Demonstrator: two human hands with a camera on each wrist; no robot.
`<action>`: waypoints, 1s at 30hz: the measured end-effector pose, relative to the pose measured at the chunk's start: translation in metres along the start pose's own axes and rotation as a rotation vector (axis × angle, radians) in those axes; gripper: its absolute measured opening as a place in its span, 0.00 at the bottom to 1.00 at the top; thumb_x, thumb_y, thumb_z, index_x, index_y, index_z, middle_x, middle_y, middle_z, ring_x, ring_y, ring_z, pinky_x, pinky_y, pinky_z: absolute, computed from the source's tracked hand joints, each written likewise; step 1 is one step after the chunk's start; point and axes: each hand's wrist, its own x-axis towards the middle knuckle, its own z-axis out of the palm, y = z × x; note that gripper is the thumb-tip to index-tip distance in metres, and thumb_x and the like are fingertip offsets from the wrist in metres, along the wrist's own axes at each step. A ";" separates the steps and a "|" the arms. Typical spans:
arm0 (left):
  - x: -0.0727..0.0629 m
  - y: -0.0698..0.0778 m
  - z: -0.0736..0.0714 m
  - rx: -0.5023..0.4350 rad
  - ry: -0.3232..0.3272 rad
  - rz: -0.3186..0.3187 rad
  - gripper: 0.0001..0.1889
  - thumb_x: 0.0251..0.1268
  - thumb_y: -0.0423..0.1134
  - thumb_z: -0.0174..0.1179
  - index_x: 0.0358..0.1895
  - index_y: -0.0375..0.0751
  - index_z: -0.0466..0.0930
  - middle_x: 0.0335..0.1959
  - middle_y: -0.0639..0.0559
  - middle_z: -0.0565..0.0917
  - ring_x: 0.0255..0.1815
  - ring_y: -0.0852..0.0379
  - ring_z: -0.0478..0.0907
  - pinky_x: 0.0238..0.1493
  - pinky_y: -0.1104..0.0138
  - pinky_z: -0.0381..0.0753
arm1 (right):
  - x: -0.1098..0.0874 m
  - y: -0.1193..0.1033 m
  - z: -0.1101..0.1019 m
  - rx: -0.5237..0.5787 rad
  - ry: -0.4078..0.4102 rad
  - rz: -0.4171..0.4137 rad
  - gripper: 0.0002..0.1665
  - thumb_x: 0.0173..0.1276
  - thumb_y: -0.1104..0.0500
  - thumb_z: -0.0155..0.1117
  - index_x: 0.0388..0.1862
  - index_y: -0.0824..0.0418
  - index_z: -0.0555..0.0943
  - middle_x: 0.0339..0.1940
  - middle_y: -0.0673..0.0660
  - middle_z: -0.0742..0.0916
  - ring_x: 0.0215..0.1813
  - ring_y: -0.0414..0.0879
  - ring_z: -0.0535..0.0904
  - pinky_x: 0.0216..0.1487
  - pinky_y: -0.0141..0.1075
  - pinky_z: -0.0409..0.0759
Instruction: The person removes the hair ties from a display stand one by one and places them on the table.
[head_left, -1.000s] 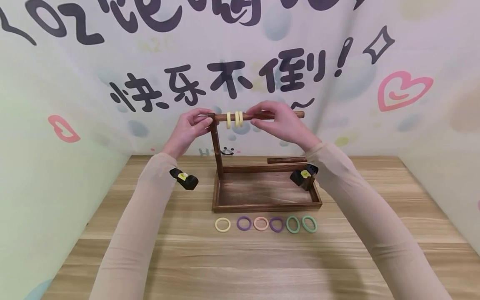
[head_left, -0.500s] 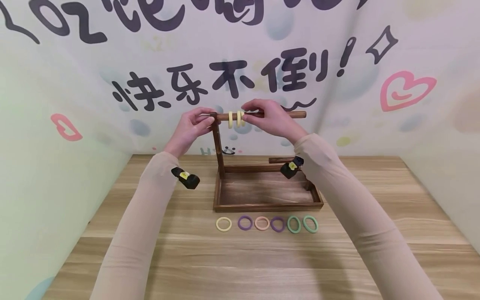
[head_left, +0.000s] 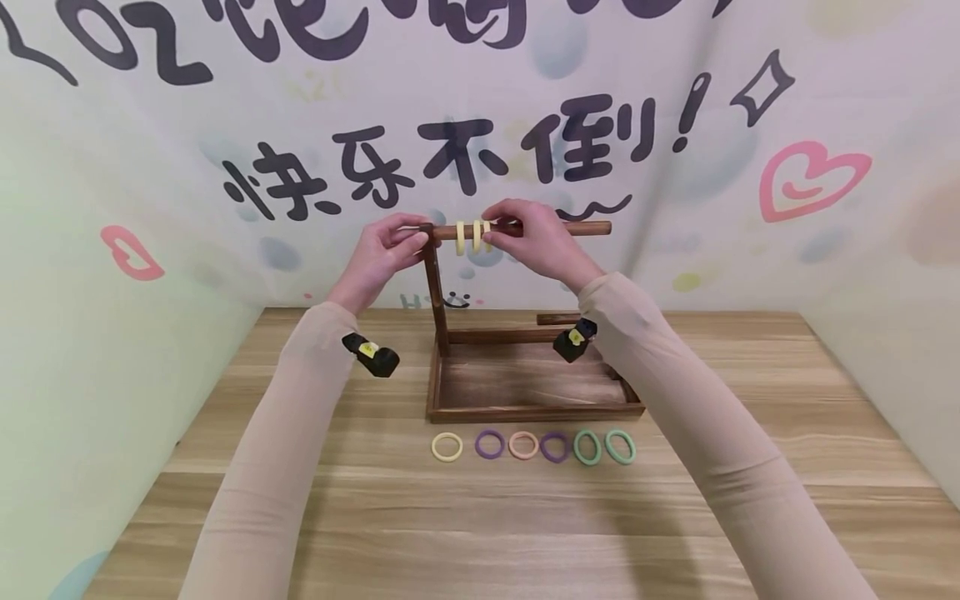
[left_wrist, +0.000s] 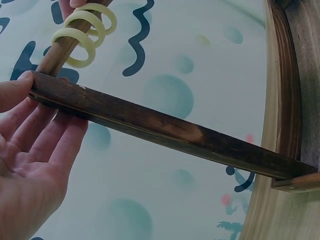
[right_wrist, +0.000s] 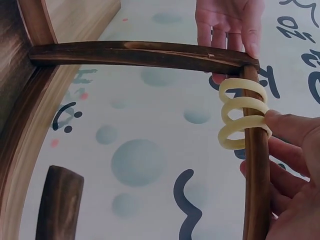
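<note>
Three pale yellow rings hang on the upper wooden bar of a dark stand, close to its left end. My right hand is at the bar from the right, pinching the rightmost ring between thumb and fingers. In the right wrist view, its other fingers pass behind the bar. My left hand holds the top of the stand's upright post, thumb at the corner joint and fingers beneath. That post runs down to the stand's tray base.
In a row before the tray lie loose rings: yellow, purple, pink, another purple and two green ones. A shorter lower bar juts leftward behind my right wrist. A printed cloth backdrop stands behind.
My right hand has slid left along the bar and taken hold of the rightmost yellow ring, which now sits slightly farther from the middle one. The left hand stays on the post.
</note>
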 end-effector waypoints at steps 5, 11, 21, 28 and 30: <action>0.000 0.000 -0.001 0.004 0.005 -0.003 0.15 0.70 0.27 0.54 0.56 0.25 0.72 0.42 0.46 0.84 0.47 0.54 0.81 0.59 0.56 0.75 | 0.000 0.001 0.001 0.004 0.018 0.008 0.15 0.68 0.62 0.65 0.52 0.66 0.79 0.47 0.59 0.84 0.48 0.47 0.81 0.49 0.36 0.81; 0.001 0.000 0.000 0.003 0.003 -0.001 0.15 0.70 0.27 0.54 0.56 0.25 0.72 0.42 0.47 0.85 0.47 0.54 0.81 0.59 0.56 0.75 | -0.001 0.000 0.003 0.017 0.065 0.013 0.14 0.67 0.63 0.65 0.50 0.66 0.80 0.46 0.59 0.84 0.48 0.47 0.81 0.51 0.36 0.80; 0.002 -0.003 -0.001 -0.018 -0.005 0.003 0.14 0.70 0.27 0.54 0.56 0.25 0.72 0.41 0.50 0.85 0.47 0.55 0.81 0.59 0.56 0.75 | -0.005 -0.002 0.007 0.035 0.135 0.021 0.14 0.67 0.63 0.66 0.50 0.66 0.80 0.47 0.59 0.85 0.48 0.48 0.82 0.51 0.36 0.81; 0.001 -0.003 -0.002 -0.008 -0.009 0.001 0.15 0.70 0.27 0.54 0.57 0.25 0.72 0.43 0.48 0.84 0.47 0.55 0.82 0.59 0.57 0.75 | -0.006 -0.002 0.007 0.070 0.169 0.032 0.15 0.67 0.62 0.66 0.50 0.66 0.81 0.45 0.58 0.86 0.45 0.47 0.83 0.48 0.37 0.82; 0.001 -0.003 -0.002 -0.005 -0.008 0.001 0.15 0.70 0.28 0.54 0.57 0.25 0.72 0.44 0.47 0.84 0.47 0.55 0.81 0.59 0.57 0.75 | -0.007 -0.002 0.007 0.074 0.178 0.027 0.15 0.66 0.61 0.67 0.50 0.66 0.81 0.45 0.58 0.86 0.45 0.47 0.83 0.47 0.37 0.82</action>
